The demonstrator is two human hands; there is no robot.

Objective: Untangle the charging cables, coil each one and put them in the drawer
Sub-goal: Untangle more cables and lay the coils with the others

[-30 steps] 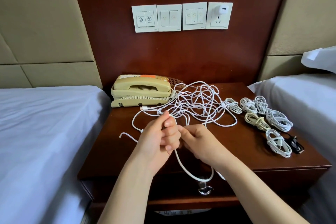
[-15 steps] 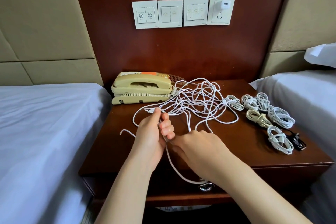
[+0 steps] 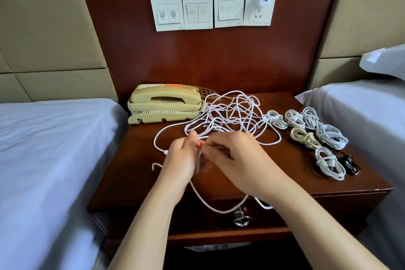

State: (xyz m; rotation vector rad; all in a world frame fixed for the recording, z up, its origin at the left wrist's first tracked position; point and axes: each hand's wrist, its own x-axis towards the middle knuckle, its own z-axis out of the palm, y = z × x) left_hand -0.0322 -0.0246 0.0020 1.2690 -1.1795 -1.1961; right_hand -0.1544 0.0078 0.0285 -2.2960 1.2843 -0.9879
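A tangle of white charging cables (image 3: 232,114) lies on the dark wooden nightstand (image 3: 131,177), right of the phone. My left hand (image 3: 182,158) grips a small bundle of white cable loops just in front of the tangle. My right hand (image 3: 238,158) meets it from the right and pinches the same cable. A slack loop of that cable (image 3: 219,208) hangs over the front edge, in front of the closed drawer (image 3: 295,219) and its metal handle (image 3: 240,219). Several coiled white cables (image 3: 328,136), a cream one (image 3: 303,137) and a black one (image 3: 349,163) lie at the right.
A beige phone (image 3: 164,107) stands at the nightstand's back left. Beds with white sheets flank it, the left bed (image 3: 43,160) and the right bed (image 3: 361,112). Wall switches (image 3: 197,12) and a socket with a white charger plug (image 3: 264,2) sit on the wooden panel.
My right hand has risen from the front edge and closed in on my left hand at the cable bundle. The hanging loop has swung with it.
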